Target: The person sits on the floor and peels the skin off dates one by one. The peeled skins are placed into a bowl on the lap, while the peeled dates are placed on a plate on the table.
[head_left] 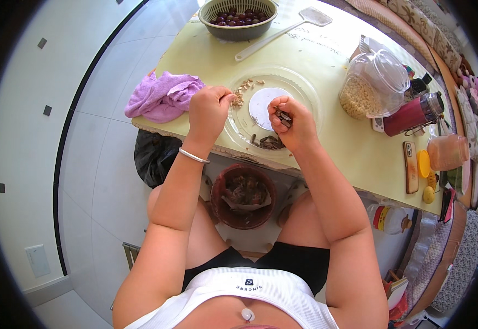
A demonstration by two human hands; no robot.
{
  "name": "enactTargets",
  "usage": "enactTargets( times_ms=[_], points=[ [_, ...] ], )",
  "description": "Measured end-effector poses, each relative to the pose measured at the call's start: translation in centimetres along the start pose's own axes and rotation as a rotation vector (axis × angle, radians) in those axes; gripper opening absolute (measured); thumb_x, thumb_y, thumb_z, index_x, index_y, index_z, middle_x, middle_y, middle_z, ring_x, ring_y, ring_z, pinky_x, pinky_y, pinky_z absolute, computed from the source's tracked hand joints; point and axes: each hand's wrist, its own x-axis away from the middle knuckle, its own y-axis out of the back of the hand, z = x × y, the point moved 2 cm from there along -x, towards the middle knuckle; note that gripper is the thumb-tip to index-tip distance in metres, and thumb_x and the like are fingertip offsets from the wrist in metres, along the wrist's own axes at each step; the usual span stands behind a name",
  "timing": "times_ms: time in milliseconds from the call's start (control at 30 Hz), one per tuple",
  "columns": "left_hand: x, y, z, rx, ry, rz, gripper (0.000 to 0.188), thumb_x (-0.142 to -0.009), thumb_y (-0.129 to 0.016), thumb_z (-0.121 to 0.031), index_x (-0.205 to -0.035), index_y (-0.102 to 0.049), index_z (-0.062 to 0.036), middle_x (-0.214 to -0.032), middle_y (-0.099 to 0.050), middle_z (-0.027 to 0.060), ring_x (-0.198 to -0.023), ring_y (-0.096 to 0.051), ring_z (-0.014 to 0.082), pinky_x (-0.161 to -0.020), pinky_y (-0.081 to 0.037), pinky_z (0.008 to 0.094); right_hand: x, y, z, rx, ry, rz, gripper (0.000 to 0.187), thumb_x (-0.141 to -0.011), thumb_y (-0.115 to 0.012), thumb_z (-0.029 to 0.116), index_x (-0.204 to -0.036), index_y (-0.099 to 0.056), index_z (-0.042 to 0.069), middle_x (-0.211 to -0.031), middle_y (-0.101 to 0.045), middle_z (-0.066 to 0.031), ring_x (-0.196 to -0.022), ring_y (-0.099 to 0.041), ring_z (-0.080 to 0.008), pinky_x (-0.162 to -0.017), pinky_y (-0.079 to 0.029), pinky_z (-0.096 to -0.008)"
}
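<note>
Head view, as it reaches me at my distant station: two bare hands above a clear round tray (300, 88) set near the edge of a yellow-covered table (348, 159). Left hand (210, 112): fingers curled, thumb tip pressed to the forefinger at the tray's left side, just beside the pale kernels (245, 86); whether a kernel sits between the tips I cannot tell. Right hand (295, 123): fingers folded round several dark seeds (284, 118), which show between thumb and palm over the tray's right half. Between the hands I note a white disc (265, 109) at the tray's middle, and near its lower rim a dark heap (272, 143) of similar seeds. Left of the tray lies a crumpled purple cloth (162, 98); beyond it, a basket (238, 34) of dark red fruit (grapes, by their look) and a long-handled white paddle (316, 17). Right, a clear tub (359, 98) holds pale pieces. Below the table edge, between the knees, stands a reddish bin (220, 205).
</note>
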Motion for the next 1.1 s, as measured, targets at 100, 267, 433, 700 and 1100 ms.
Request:
enactTargets(
  times_ms=[100,267,433,700,1100],
  points=[
    [0.0,0.1,-0.2,0.070,0.046,0.007,0.010,-0.078,-0.071,-0.009,-0.082,-0.071,0.0000,-0.069,-0.065,0.0124,-0.060,-0.059,0.0180,-0.058,-0.045,0.0299,0.3,-0.7,0.1,0.048,-0.031,-0.007,0.014,-0.083,-0.046,0.007,-0.085,-0.057,-0.001,-0.077,-0.057,-0.0115,-0.058,-0.050,-0.0151,-0.044,-0.032,-0.0239],
    [0.0,1.5,-4.5,0.505,0.174,0.238,0.012,-0.080,-0.068,-0.004,-0.091,-0.072,-0.0001,-0.077,-0.068,0.0099,-0.063,-0.061,0.0148,-0.059,-0.047,0.0270,0.7,-1.4,-0.4,0.135,-0.169,-0.080,0.028,-0.095,-0.044,0.023,-0.085,-0.058,0.000,-0.076,-0.058,-0.0106,-0.058,-0.051,-0.0150,-0.043,-0.033,-0.0238],
    [1.1,1.9,-6.8,0.596,-0.006,0.443,0.020,-0.084,-0.063,0.000,-0.104,-0.068,0.0028,-0.082,-0.069,0.0093,-0.066,-0.063,0.0114,-0.062,-0.050,0.0227,2.6,-3.1,-0.5,0.015,-0.306,-0.009,0.038,-0.100,-0.039,0.031,-0.086,-0.057,0.001,-0.076,-0.058,-0.0101,-0.058,-0.051,-0.0146,-0.043,-0.033,-0.0229],
    [0.9,4.9,-6.6,0.634,0.208,0.257,0.017,-0.083,-0.064,0.003,-0.099,-0.069,0.0020,-0.081,-0.069,0.0062,-0.064,-0.060,0.0085,-0.060,-0.048,0.0197,5.8,-4.3,-1.7,0.442,-0.457,0.355,0.027,-0.094,-0.046,0.023,-0.084,-0.060,0.002,-0.075,-0.059,-0.0067,-0.059,-0.051,-0.0099,-0.046,-0.037,-0.0205],
    [2.8,0.3,-4.9,-0.004,-0.171,0.534,0.014,-0.070,-0.070,-0.008,-0.081,-0.066,-0.0012,-0.075,-0.064,0.0127,-0.078,-0.060,0.0312,-0.073,-0.047,0.0401,8.7,-4.1,-8.5,1.542,-0.333,0.989,0.041,-0.084,-0.064,0.026,-0.117,-0.060,0.001,-0.111,-0.062,-0.0171,-0.106,-0.058,-0.0332,-0.092,-0.044,-0.0403]
  ],
)
